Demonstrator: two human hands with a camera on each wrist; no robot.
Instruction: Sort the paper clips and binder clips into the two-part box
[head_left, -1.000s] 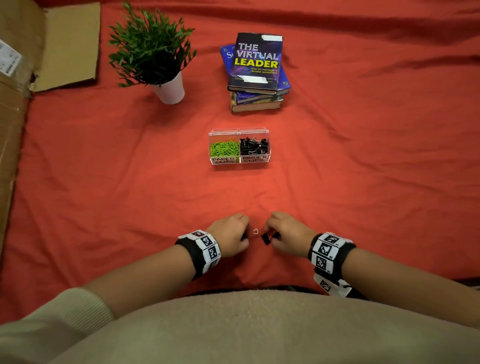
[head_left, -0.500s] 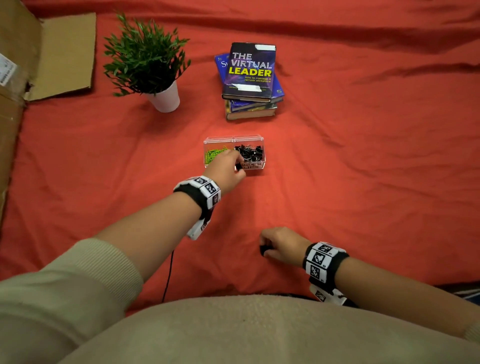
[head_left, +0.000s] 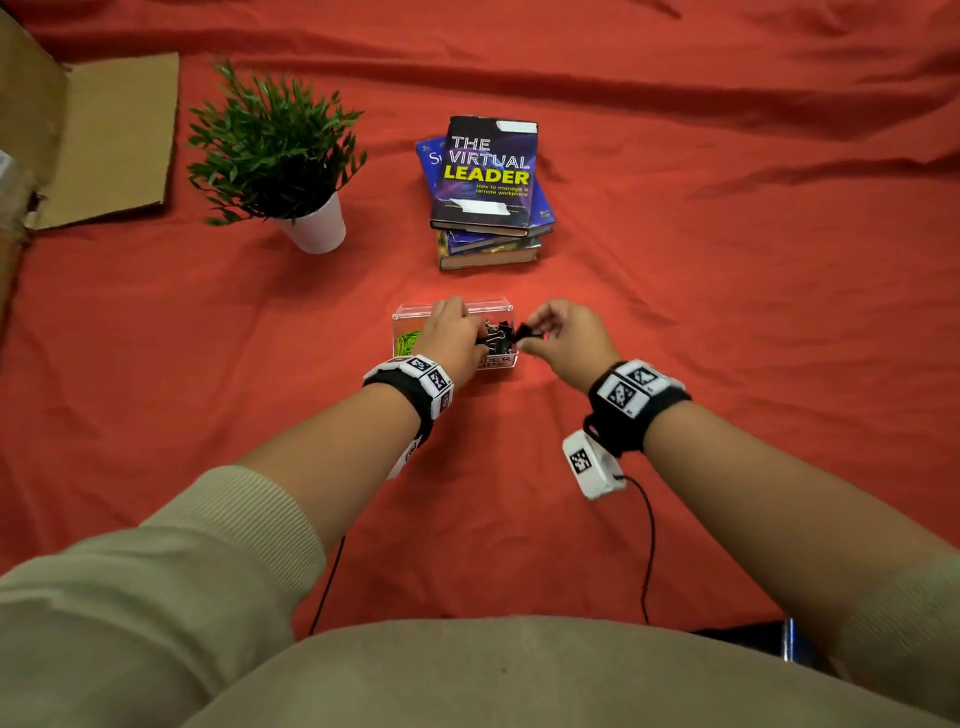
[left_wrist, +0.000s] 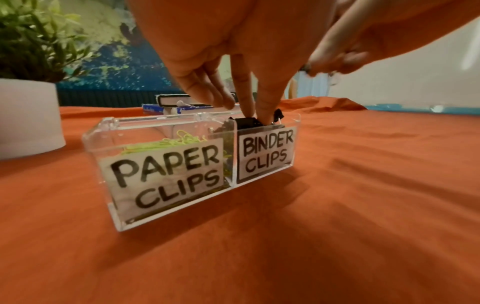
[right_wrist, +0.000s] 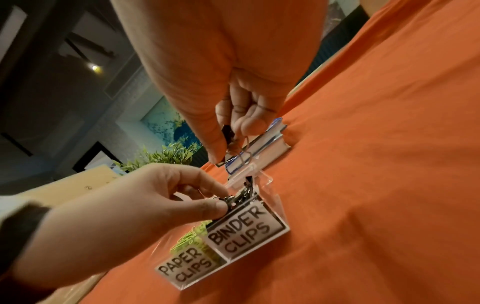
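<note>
Two hands over the clear two-part box (head_left: 501, 304) on the red cloth (head_left: 727, 364). Left hand (head_left: 451, 332), fingers (left_wrist: 267, 102) pointing down, thumb and forefinger pinching among the black binder clips (right_wrist: 240, 198) in the "BINDER CLIPS" half. Right hand (head_left: 563, 338) raised just beside, grip pinching a black binder clip (right_wrist: 228, 132) with wire handles. Green wire paper clips (left_wrist: 166, 143) in the "PAPER CLIPS" half.
</note>
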